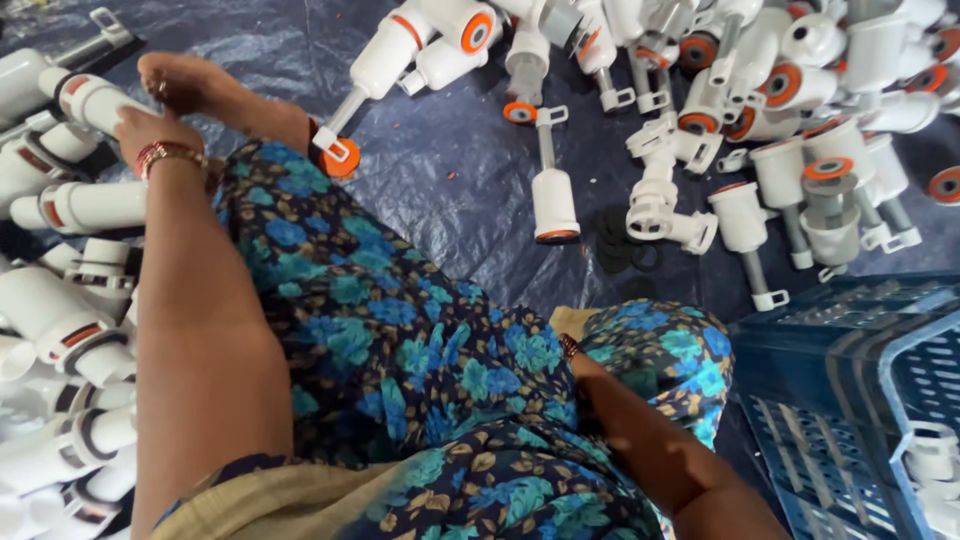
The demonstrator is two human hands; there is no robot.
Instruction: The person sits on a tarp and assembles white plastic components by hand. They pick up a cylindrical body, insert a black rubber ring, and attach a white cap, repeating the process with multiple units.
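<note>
In the head view, the left hand point(150, 125) was seen stretched out to the left, closed around a white plastic tube part point(92, 98) with a red band, held at the edge of a heap of white parts point(60, 320) on the floor. A beaded bangle point(170, 152) was worn at that wrist. The right hand point(583, 375) was tucked down between the knees and largely hidden, so its grip could not be told. A blue tarpaulin point(440, 170) was spread beneath; more white-and-orange fittings point(760, 110) were scattered ahead, black rubber rings point(620, 240) lay near them, and a blue crate point(850, 390) stood at the right.
</note>
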